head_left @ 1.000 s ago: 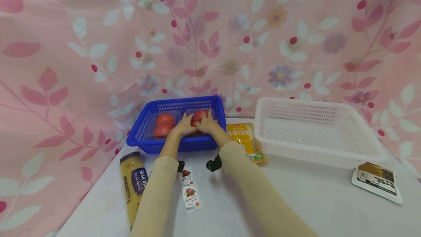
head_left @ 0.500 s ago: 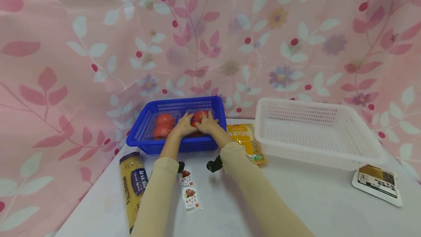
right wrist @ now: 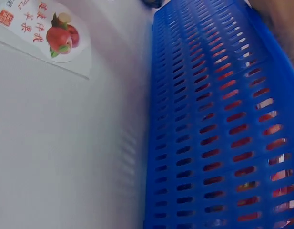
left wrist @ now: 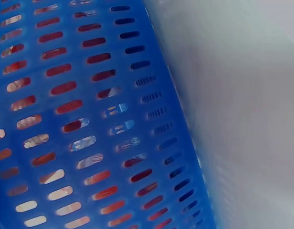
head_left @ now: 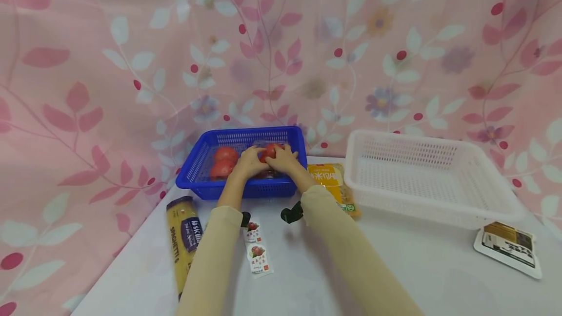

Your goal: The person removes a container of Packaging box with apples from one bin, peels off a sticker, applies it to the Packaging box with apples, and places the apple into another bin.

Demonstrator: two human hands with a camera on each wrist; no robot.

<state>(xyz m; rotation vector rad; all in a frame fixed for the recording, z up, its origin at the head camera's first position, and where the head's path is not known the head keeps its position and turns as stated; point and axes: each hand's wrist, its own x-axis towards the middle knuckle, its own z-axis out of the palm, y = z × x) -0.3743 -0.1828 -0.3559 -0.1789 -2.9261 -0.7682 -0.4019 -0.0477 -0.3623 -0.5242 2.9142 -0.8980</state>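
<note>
Blue basket: the slotted blue plastic basket (head_left: 240, 190) sits at the back left of the white worktop (head_left: 395, 267), pretty much against the pink floral curtain (head_left: 131, 62).
Tomato pack: a clear plastic pack of red tomatoes (head_left: 225, 161) lies inside that basket; red shows through the slots in both wrist views too.
Hands: left hand (head_left: 248, 162) and right hand (head_left: 283, 158) are side by side, fingers curled over the right end of the pack, so they look clamped on it.
Handling guess: probably light-ish but squashy, and the thin film looks slippery. Better to hold it by both ends or from under, not squeeze the tops.
Nearby: yellow spaghetti packet (head_left: 183, 243), small apple-print sachets (head_left: 257, 251), yellow snack bag (head_left: 333, 187), empty-looking white plastic basket (head_left: 439, 208), flat white-edged packet (head_left: 508, 248).
</note>
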